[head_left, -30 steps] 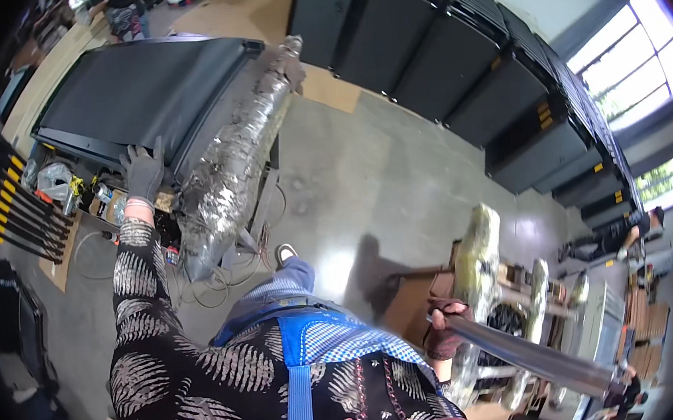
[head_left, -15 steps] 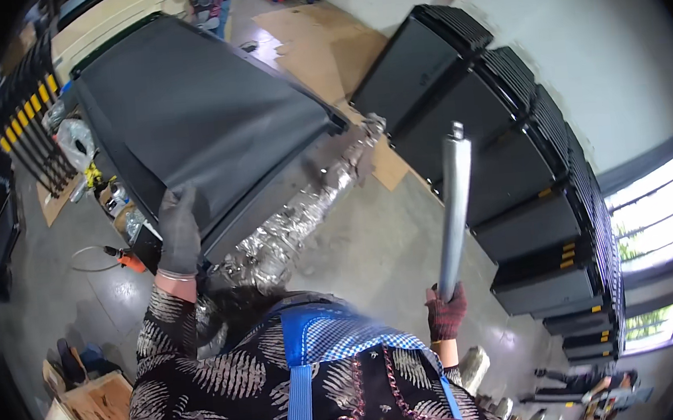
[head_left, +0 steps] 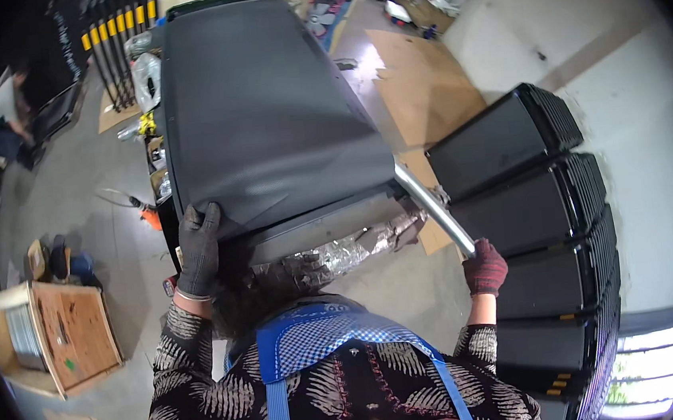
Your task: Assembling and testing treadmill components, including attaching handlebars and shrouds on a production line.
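Observation:
My left hand, in a dark grey glove, is closed on the near left edge of a large black sheet, with the fingertips on top. The sheet lies over a long frame and ripples near its front. In a red and dark glove, my right hand grips the near end of a silver metal tube. The tube slants away to the left, and its far end is at the near right corner of the sheet. Whether it goes into that corner or only touches it, I cannot tell.
Crumpled silver wrapping lines the near side of the work stand. Stacked black panels lean along the right wall. Flat cardboard covers floor at the far right. At left are an orange-handled tool, a wooden box and another person.
My view has turned toward the right. The tube, held upright and apart from the sheet before, now slants with its far end at the sheet's near right corner. My left hand stays on the sheet.

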### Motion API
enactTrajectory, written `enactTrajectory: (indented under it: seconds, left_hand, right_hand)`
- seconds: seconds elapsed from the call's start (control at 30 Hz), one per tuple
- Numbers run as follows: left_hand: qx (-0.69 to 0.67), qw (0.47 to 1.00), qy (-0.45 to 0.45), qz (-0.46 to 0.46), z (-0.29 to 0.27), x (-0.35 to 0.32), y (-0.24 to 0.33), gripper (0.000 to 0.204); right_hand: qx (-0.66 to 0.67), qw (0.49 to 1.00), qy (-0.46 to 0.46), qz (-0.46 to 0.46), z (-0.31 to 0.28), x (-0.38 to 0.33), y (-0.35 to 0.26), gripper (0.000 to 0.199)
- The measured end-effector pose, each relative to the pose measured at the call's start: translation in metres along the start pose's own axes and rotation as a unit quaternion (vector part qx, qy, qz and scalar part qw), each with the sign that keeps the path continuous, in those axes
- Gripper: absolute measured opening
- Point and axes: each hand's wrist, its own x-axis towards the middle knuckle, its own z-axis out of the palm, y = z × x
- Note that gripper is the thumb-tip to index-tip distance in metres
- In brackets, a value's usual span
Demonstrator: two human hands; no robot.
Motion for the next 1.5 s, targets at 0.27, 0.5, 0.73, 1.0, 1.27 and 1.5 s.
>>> enactTrajectory:
  seconds: [0.27,0.5,0.73,1.0,1.27,1.5]
  left_hand:
    - [0.220,0.949,0.087,0.207,0.001,-0.006,-0.019,0.033]
    - [0.329,0.921,0.151,0.145,0.012,-0.014,0.007,0.033]
    - [0.370,0.906,0.124,0.163,-0.009,-0.036,-0.001,0.030]
    - [0.412,0.891,0.164,0.094,-0.038,-0.040,0.001,0.022]
    - [0.460,0.871,0.121,0.125,-0.046,-0.047,0.016,0.020]
    - [0.566,0.808,0.077,0.145,-0.045,-0.047,0.029,0.020]
  right_hand:
    - [0.026,0.978,0.034,-0.204,0.023,0.126,-0.042,0.032]
    - [0.164,0.852,0.074,-0.491,0.005,0.175,-0.136,0.043]
    - [0.380,0.791,-0.131,-0.461,0.037,0.201,-0.141,0.041]
    - [0.391,0.819,-0.099,-0.409,0.076,0.209,-0.126,0.016]
    - [0.450,0.819,-0.185,-0.304,0.069,0.194,-0.131,0.012]
    - [0.383,0.847,-0.136,-0.343,0.072,0.189,-0.132,0.014]
